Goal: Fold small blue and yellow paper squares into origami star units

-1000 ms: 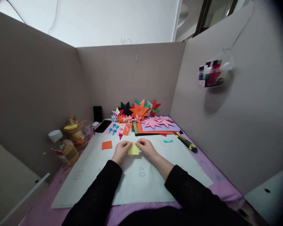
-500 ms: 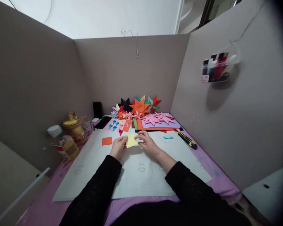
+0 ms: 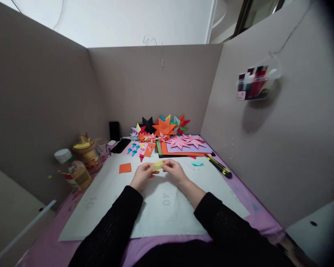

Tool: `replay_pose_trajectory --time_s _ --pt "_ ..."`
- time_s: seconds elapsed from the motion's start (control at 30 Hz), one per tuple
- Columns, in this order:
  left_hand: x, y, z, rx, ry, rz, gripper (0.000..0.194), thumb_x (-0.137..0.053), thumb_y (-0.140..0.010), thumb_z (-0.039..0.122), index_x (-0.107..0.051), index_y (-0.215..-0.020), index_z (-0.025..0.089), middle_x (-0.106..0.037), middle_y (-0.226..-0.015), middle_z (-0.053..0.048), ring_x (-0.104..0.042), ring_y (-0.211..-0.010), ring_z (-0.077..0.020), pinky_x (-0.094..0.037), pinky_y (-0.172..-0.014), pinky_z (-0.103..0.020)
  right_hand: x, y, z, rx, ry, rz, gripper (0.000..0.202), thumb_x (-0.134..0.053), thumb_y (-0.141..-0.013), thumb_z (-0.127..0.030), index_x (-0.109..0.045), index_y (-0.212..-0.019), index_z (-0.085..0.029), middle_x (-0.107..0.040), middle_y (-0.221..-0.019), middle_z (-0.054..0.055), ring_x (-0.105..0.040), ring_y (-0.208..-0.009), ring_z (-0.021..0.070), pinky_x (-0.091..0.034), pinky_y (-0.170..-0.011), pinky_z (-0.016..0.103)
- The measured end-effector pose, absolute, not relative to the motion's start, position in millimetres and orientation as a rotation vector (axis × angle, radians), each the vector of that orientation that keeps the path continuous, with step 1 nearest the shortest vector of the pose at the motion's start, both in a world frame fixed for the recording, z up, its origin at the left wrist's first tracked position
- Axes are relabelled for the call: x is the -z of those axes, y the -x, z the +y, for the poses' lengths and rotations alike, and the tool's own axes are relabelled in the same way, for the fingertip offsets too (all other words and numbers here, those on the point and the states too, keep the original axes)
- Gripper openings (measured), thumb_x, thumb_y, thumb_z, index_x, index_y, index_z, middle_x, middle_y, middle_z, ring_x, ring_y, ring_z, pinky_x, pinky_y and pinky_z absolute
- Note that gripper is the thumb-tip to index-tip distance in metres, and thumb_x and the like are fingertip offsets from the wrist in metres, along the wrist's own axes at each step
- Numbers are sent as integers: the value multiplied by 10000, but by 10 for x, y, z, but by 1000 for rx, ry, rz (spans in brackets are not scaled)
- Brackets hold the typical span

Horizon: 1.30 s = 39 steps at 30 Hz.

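Note:
A small piece of yellow paper, bent over into a narrow strip, is held just above the white mat. My left hand pinches its left end between thumb and fingers. At its right end, my right hand grips the paper the same way. To the left of my hands lies a flat orange paper square. Over on the right, a folded turquoise paper piece rests on the mat.
Folded paper stars stand against the back wall. Pink stars lie on stacked coloured sheets. A yellow-black utility knife lies at the right edge. A bottle, a lidded jar and a phone are at left.
The yellow paper, flat and square before, is now folded over. My right hand has come down from hovering with spread fingers to grip its right end.

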State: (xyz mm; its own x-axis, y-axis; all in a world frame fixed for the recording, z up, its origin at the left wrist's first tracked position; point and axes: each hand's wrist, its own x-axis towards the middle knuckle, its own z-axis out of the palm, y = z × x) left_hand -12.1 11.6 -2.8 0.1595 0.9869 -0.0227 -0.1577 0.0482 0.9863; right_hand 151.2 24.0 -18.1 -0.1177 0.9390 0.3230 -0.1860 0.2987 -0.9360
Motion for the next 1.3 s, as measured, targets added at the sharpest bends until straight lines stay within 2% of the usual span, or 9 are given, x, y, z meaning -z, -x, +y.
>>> replay_pose_trajectory --time_s 0.13,0.23,0.33,0.47,0.67,0.83,1.3 --pt "16 109 96 -1093 -1201 976 370 -686 -642 417 -602 -867 134 -670 -836 -80 -657 -733 -194 -413 -546 -205 226 -1497 274 -1249 766 -1164 198 -702 -613 -286 -546 -602 -164 -597 -665 -2 -520 -589 113 -416 -585 251" --pt "-7 96 72 -1072 -1235 954 401 -608 -704 473 -604 -916 133 -661 -924 -104 -652 -793 -204 -440 -574 -222 209 -1516 271 -1200 812 -1177 191 -700 -610 -277 -550 -604 -159 -562 -570 -24 -491 -540 102 -389 -557 239" --pt "-11 69 48 -1089 -1290 950 436 -555 -739 492 -586 -991 137 -643 -978 -114 -644 -817 -207 -462 -574 -233 173 -1521 240 -1090 887 -1248 189 -683 -625 -286 -548 -596 -156 -544 -557 -28 -459 -517 95 -357 -525 230" --pt "19 24 29 -1127 -1403 1061 394 -680 -650 393 -601 -916 114 -658 -792 -80 -634 -702 -181 -447 -522 -213 156 -1471 190 -1022 917 -1321 204 -664 -641 -303 -524 -592 -164 -513 -559 -35 -452 -518 97 -354 -517 228" --pt "22 -7 8 -1169 -1410 1128 306 -669 -663 368 -623 -828 114 -655 -691 -53 -618 -646 -154 -433 -521 -205 190 -1417 196 -1170 849 -1243 244 -649 -642 -303 -530 -820 -186 -540 -609 -34 -493 -528 107 -385 -494 219" --pt "-2 -10 0 -1160 -1405 1144 291 -670 -662 360 -626 -815 116 -650 -665 -46 -616 -640 -153 -428 -516 -203 181 -1437 188 -1116 919 -1325 185 -595 -692 -340 -554 -648 -165 -493 -513 -34 -434 -463 94 -343 -446 216" --pt "14 1 3 -1120 -1360 1133 323 -669 -662 392 -632 -824 115 -669 -723 -72 -641 -677 -177 -409 -504 -198 146 -1441 150 -1038 962 -1366 181 -592 -700 -334 -556 -647 -165 -472 -513 -41 -410 -464 89 -332 -443 210"
